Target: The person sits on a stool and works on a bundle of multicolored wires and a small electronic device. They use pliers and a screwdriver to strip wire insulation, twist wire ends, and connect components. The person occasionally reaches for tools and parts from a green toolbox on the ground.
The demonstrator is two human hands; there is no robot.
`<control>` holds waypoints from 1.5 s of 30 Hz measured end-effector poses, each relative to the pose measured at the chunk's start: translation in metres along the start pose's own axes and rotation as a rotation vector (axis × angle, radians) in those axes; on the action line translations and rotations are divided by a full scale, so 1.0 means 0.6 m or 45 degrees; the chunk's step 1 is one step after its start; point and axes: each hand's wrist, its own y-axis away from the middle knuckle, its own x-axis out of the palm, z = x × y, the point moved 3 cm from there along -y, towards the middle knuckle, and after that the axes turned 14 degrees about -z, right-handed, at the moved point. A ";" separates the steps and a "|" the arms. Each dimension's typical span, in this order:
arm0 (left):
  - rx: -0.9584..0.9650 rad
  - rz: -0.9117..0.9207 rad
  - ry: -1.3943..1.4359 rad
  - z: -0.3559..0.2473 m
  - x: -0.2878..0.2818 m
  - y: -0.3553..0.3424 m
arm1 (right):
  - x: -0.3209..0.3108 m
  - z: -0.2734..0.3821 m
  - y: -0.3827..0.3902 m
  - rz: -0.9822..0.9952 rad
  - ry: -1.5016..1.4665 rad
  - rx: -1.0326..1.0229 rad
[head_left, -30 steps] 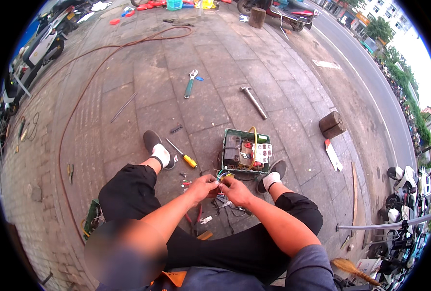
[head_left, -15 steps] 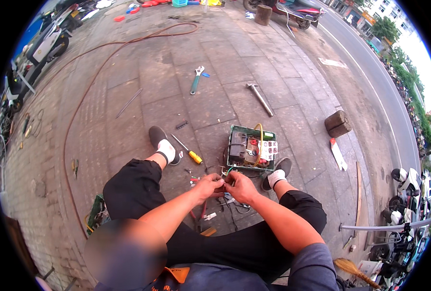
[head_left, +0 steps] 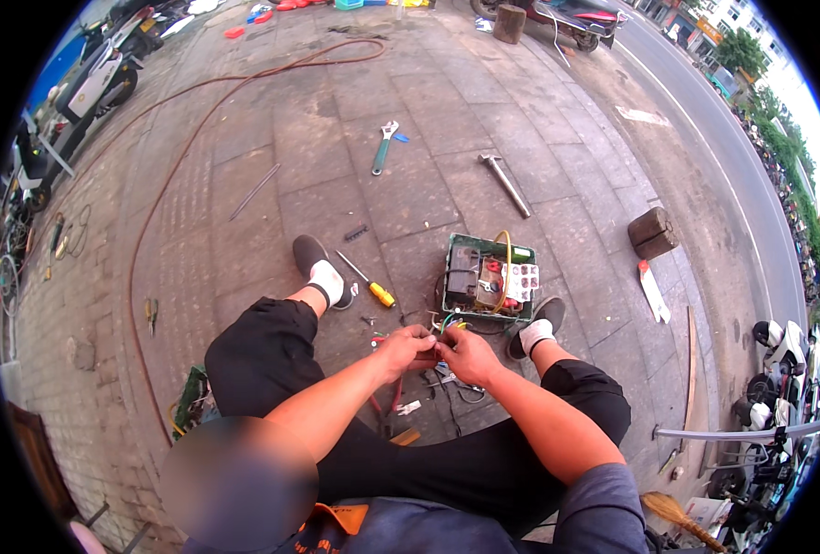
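My left hand (head_left: 404,353) and my right hand (head_left: 471,356) meet between my knees, fingers closed in a pinch. Thin coloured wires (head_left: 448,319), one of them green, come out at the fingertips on the side toward the basket. The fingers hide the pinched wire ends, and a small red bit shows between the hands. Just beyond stands a green basket (head_left: 518,319) with a yellow hose-like handle, holding a black battery-like block (head_left: 463,270), a small tray of parts and a white blister card (head_left: 522,280). Red-handled pliers (head_left: 396,395) lie on the paving below my hands.
A yellow-handled screwdriver (head_left: 381,295) lies by my left shoe. Farther out are an adjustable wrench (head_left: 384,152), a hammer (head_left: 507,186), a metal rod (head_left: 256,191) and a wooden block (head_left: 652,233). A brown hose (head_left: 140,240) curves along the left; parked scooters (head_left: 779,369) stand at the right.
The whole view has shifted slightly, so everything sits a little farther right. My hands stay together in nearly the same pinch, with small finger movements; a red bit now shows between them.
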 end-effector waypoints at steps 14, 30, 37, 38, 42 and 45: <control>-0.020 -0.006 0.006 -0.004 -0.005 -0.002 | -0.002 0.008 0.002 -0.032 0.001 0.004; -0.042 -0.020 0.065 0.014 -0.007 -0.011 | -0.007 0.022 0.002 -0.062 -0.043 -0.001; 0.032 -0.001 0.014 0.019 -0.008 -0.017 | -0.011 0.024 0.009 -0.050 0.014 -0.061; 0.031 -0.003 0.031 0.018 -0.007 -0.019 | -0.010 0.016 0.005 -0.058 -0.013 -0.049; 0.030 -0.017 0.029 0.017 -0.004 -0.014 | -0.012 0.013 0.004 -0.029 -0.114 -0.014; 0.060 -0.049 -0.024 0.014 0.000 -0.004 | -0.015 0.026 0.009 -0.030 -0.084 0.038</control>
